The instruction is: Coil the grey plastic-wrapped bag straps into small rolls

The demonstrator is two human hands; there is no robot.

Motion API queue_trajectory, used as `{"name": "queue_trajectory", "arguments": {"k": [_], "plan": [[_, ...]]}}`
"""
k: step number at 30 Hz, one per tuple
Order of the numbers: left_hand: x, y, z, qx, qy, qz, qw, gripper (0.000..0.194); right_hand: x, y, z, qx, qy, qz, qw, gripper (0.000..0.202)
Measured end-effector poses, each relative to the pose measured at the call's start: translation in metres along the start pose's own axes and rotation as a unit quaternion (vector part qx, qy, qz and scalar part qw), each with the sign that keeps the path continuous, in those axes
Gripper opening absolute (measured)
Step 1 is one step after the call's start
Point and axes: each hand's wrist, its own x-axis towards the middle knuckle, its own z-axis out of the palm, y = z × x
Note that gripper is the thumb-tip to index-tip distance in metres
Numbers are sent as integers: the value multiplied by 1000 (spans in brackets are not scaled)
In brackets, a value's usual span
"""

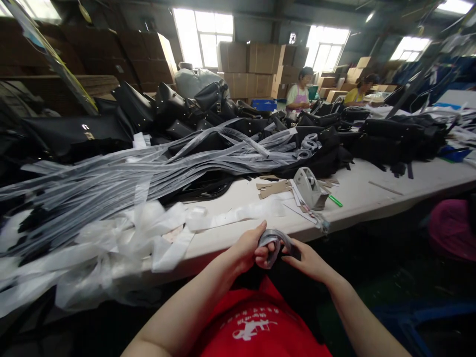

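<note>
Left hand (250, 246) and right hand (308, 259) hold coiled strap (282, 236) before handbags (70, 133).

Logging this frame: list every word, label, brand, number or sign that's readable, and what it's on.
No text can be read with certainty.
Red top: white lettering beside a white printed design; the characters are too small and blurred to read.
Cardboard boxes: no legible markings.
Grey coil at the hands: no lettering visible.

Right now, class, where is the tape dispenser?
In the head view, the tape dispenser sits right of centre on the white table, left of a green stick, beyond the person's right hand.
</note>
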Motion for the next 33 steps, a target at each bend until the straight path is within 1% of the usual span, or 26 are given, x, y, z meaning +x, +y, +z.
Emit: {"name": "queue_trajectory", "arguments": {"k": [1, 3, 5, 6, 7, 9, 10, 11, 12, 13, 14, 16, 17, 18, 19, 20, 21, 22, 23, 25, 26, 27, 28, 30, 31, 33], "plan": [[-1, 4, -2, -33, -2, -11, 999, 67, 0, 4, 3, 1, 2, 2, 1000, 45], [-4, 14, -6, -98, -4, -21, 995, 66, 2, 11, 8, -1, 28, 5, 1000, 40], [-7, 26, -10, -159, 3, -5, 987, 63, 3, 16, 13, 8, 53, 7, 999, 35], [-7, 32, -12, -182, 12, 18, 983, 62, 3, 16, 17, 18, 51, 12, 998, 34], [-6, 36, -13, -194, 27, 56, 979, 61, 2, 13, 22, 31, 35, 23, 999, 35], [-1, 38, -16, -168, 78, 173, 967, 58, -3, 0, 34, 74, -37, 46, 996, 40], [3, 36, -17, -121, 113, 244, 956, 57, -6, -11, 40, 103, -84, 52, 990, 43], [7, 31, -18, -48, 147, 311, 938, 56, -9, -23, 44, 138, -129, 50, 981, 44], [11, 24, -19, 50, 174, 367, 913, 56, -12, -35, 47, 179, -161, 41, 970, 44], [14, 16, -19, 163, 187, 403, 881, 57, -13, -47, 47, 221, -175, 25, 959, 44], [16, 7, -19, 276, 185, 419, 845, 57, -14, -56, 43, 259, -167, 11, 951, 44], [16, -7, -17, 456, 148, 403, 780, 54, -11, -66, 29, 312, -104, -1, 944, 45], [14, -11, -15, 511, 130, 382, 759, 50, -7, -66, 20, 320, -70, 3, 945, 46], [12, -13, -14, 545, 121, 357, 748, 47, -4, -62, 11, 314, -50, 12, 948, 47], [9, -12, -13, 564, 118, 331, 747, 45, 0, -56, 2, 294, -47, 23, 954, 47], [6, -10, -13, 570, 116, 303, 755, 46, 4, -49, -6, 257, -54, 31, 964, 47], [3, -7, -14, 564, 111, 270, 773, 50, 8, -42, -12, 200, -63, 34, 977, 46], [1, -3, -16, 545, 102, 229, 800, 54, 12, -34, -16, 129, -64, 30, 989, 44], [-1, 0, -19, 514, 85, 182, 834, 58, 15, -27, -19, 53, -57, 19, 997, 42], [-2, 3, -26, 407, 29, 81, 909, 64, 20, -16, -21, -72, -31, -12, 997, 37], [-1, 4, -29, 336, 1, 39, 941, 67, 22, -13, -20, -104, -18, -24, 994, 36], [1, 4, -32, 259, -22, 8, 966, 69, 24, -11, -16, -112, -9, -30, 993, 36], [3, 5, -34, 182, -38, -10, 983, 71, 25, -11, -11, -100, -3, -32, 995, 37], [9, 6, -34, 37, -45, -15, 998, 71, 28, -14, 6, -13, 6, -19, 1000, 44], [13, 7, -32, -26, -40, -6, 999, 71, 29, -18, 18, 58, 4, -7, 998, 49], [21, 8, -26, -134, -23, 27, 990, 69, 33, -29, 44, 216, -4, 16, 976, 58]]}}
